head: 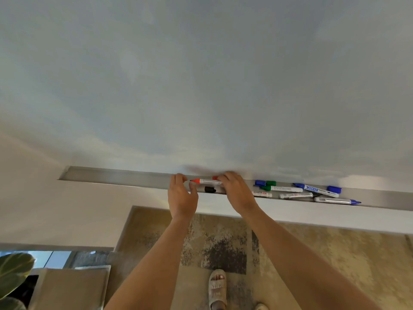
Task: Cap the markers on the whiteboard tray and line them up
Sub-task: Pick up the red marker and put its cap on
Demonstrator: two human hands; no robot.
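Pinching the red marker, right hand; left hand's grip loosely apart.

Both hands reached into the metal tray under the whiteboard, the right hand holding the uncapped red marker by its rear end, the left hand open just beside its tip, a black cap lying below it, more markers scattered right.
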